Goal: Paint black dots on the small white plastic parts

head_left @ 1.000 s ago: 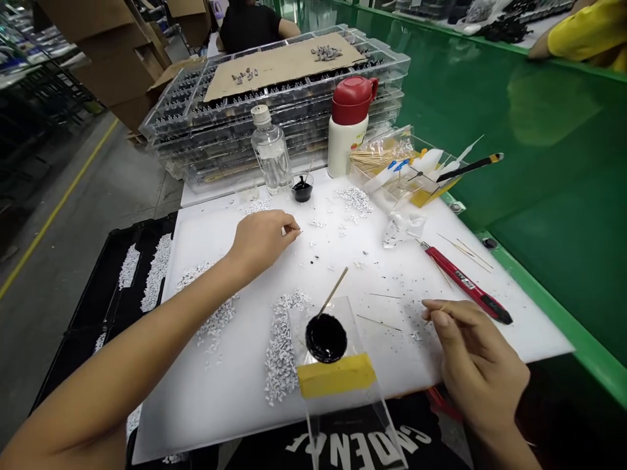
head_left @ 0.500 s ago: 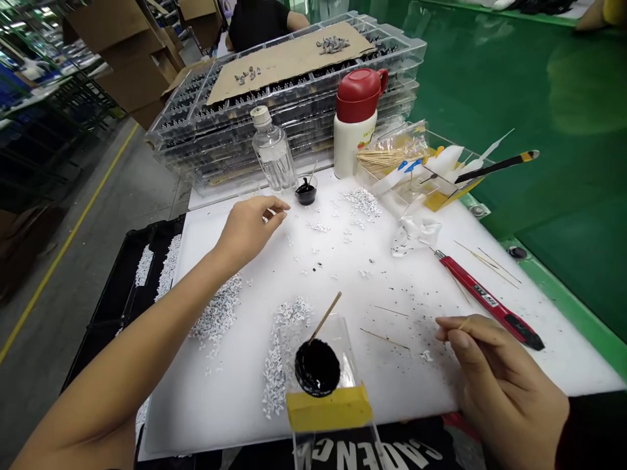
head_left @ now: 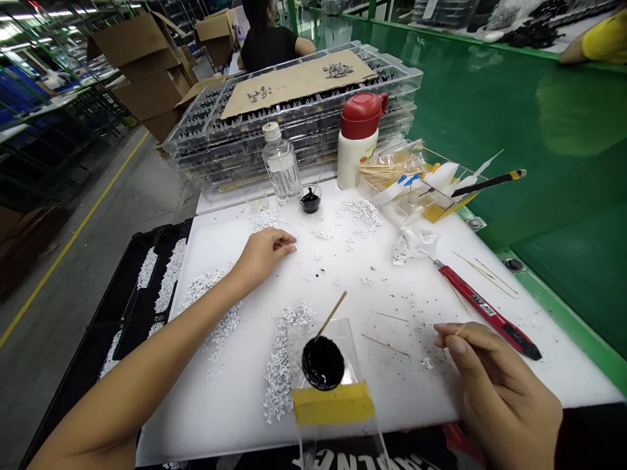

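Right hand (head_left: 499, 391) pinches toothpick (head_left: 459, 329); left hand (head_left: 264, 258)'s grip unclear; dish (head_left: 343, 363) holds black paste (head_left: 322, 363).

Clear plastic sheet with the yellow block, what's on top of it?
The clear plastic sheet holds a round pool of glossy black liquid, a thin wooden stick standing in it, and a yellow rectangular block. The black pool hides whatever lies beneath it.

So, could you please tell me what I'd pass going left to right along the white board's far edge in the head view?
clear plastic bottle, small black-filled cup, red-capped white flask, bundle of wooden sticks, black-and-yellow handled tool
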Tool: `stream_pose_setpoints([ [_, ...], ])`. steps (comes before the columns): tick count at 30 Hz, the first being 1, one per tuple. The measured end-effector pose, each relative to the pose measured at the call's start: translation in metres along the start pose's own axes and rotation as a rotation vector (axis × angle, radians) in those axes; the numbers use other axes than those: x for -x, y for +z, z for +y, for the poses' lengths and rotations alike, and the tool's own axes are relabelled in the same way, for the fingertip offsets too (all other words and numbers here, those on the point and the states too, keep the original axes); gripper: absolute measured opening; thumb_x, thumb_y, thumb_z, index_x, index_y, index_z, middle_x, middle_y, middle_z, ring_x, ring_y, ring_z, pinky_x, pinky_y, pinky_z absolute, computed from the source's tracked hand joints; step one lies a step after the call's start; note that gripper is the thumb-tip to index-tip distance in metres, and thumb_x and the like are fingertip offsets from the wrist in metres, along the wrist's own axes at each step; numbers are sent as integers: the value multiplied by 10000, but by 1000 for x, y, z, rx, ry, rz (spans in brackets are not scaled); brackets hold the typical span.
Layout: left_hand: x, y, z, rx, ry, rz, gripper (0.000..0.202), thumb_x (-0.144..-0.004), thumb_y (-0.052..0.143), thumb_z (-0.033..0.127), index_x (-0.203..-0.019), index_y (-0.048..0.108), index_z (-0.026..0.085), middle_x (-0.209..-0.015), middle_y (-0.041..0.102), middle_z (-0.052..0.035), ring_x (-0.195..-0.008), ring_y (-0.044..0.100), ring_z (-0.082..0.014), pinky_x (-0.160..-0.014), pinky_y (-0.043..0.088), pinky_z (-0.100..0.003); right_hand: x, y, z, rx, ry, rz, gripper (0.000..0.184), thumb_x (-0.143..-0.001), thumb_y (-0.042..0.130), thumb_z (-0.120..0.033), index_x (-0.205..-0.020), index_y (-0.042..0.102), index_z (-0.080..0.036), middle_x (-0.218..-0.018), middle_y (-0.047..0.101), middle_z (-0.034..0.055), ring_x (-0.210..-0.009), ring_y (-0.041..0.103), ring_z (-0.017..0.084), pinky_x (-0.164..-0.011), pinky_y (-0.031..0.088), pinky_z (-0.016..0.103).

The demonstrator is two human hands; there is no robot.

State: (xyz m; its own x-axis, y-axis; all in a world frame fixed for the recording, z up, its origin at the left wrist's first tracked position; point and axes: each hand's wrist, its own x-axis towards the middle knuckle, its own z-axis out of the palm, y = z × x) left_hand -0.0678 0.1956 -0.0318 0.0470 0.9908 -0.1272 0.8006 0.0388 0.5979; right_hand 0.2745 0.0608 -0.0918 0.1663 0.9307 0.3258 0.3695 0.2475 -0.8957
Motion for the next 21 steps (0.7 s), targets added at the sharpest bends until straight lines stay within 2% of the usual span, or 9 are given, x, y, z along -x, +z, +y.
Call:
stream_pose_setpoints([
  [11, 6, -1, -7, 140, -25, 7, 261, -1029, 706, 360, -1198, 696, 161, -1217, 719, -91, -1081, 716, -234, -961, 629, -456, -1, 0, -1, -10, 0, -5, 104, -1002, 708, -345, -1025, 761, -259, -946, 739, 16, -816, 711, 157, -718, 593, 236],
  [21, 1, -2, -1, 100, 8, -13, 270, -1022, 715, 357, -1214, 694, 168, -1241, 713, -93, -1087, 712, -236, -972, 625, -461, -2, -1, -2, -21, -10, -35, 71, -1006, 699, -303, -1035, 751, -265, -940, 735, 4, -833, 715, 144, -749, 603, 210],
])
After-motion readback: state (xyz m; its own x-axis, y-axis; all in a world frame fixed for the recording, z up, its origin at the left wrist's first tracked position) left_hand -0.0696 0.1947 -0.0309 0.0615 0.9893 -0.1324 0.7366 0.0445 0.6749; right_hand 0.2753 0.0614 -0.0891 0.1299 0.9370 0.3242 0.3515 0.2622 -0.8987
